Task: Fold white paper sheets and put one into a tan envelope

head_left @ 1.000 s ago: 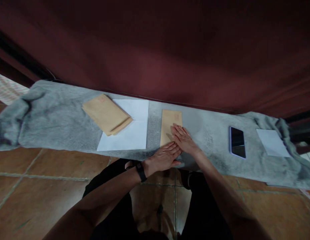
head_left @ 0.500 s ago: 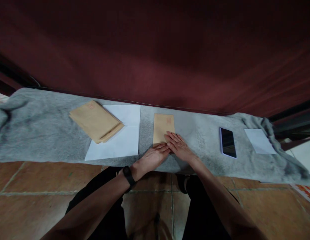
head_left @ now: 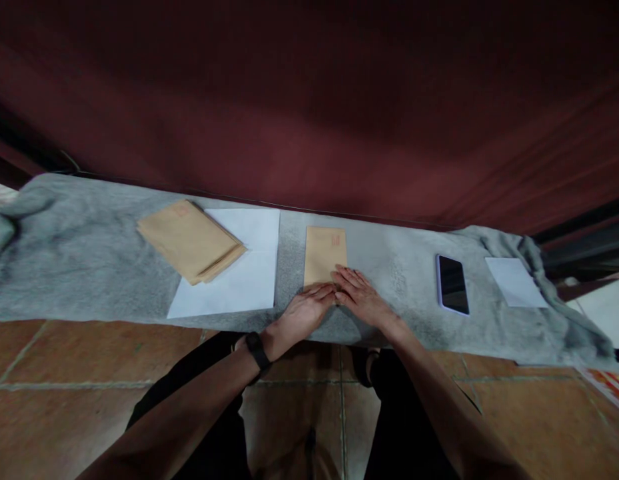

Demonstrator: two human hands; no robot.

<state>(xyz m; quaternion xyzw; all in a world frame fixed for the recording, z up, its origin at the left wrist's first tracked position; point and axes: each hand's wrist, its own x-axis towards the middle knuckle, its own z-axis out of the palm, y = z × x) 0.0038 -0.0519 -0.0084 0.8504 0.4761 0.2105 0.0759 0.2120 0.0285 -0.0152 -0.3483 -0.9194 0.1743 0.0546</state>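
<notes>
A brown paper envelope (head_left: 325,253) with red print in its upper right corner lies flat on the grey cloth, in front of me. Across its near left part rests my left hand (head_left: 312,305), fingers stretched out flat. My right hand (head_left: 358,292) lies flat on the near right part, its fingers extended over the paper. The two hands meet near the envelope's near edge, which they cover. Neither hand grips anything.
To the left, a stack of brown envelopes (head_left: 189,240) lies on white paper sheets (head_left: 239,287). A phone (head_left: 452,285) and another white sheet (head_left: 516,283) are on the right. The grey cloth (head_left: 89,267) covers the long narrow surface, with a dark red curtain (head_left: 309,160) behind it.
My right fingers have slid slightly toward me and to the right on the envelope. My left hand stays nearly in place, and the envelope lies as before.
</notes>
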